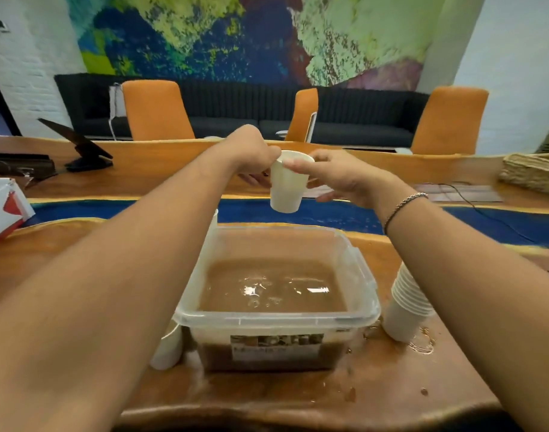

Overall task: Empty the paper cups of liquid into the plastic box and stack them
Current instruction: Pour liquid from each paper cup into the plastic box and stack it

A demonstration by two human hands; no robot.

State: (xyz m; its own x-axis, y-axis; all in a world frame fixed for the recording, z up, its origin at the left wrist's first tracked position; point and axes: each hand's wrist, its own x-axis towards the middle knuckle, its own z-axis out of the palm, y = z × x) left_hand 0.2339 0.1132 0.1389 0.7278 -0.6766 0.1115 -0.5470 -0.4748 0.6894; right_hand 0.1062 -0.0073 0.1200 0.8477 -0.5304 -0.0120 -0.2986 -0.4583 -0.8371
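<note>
A white paper cup (288,185) hangs upright in the air beyond the far edge of the clear plastic box (276,318). My left hand (251,151) pinches its rim from the left. My right hand (332,177) holds the cup's right side, thumb across the front near the rim. The box holds brown liquid with ripples on the surface. A stack of several white cups (407,304) stands leaning on the table right of the box. Another paper cup (168,346) stands at the box's front left corner, partly hidden by my left forearm. A white cup edge (213,218) shows behind my left forearm.
The wooden table (298,397) has wet brown spills around the stack and in front of the box. A white and red carton (5,207) lies at the left edge. A tablet on a stand (79,148), cables (485,210) and orange chairs (156,110) lie further off.
</note>
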